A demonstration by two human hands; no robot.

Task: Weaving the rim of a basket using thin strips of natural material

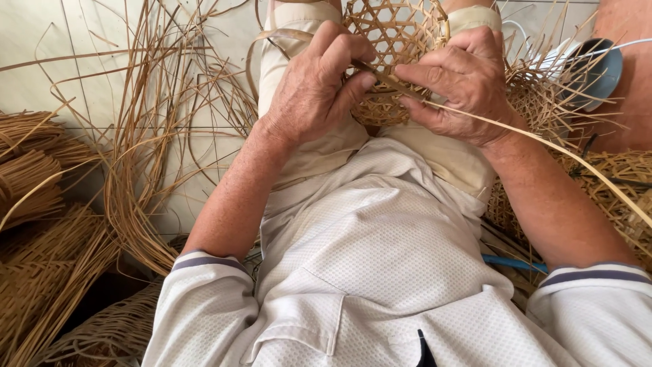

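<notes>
Weaving step in hand: left hand and right hand fingers pinching a strip against the open-weave basket on the knees, threading apparently due next.

One head-worn camera looks steeply down the person's own chest and lap, close to both hands, facing forward over the pale tiled floor.
</notes>
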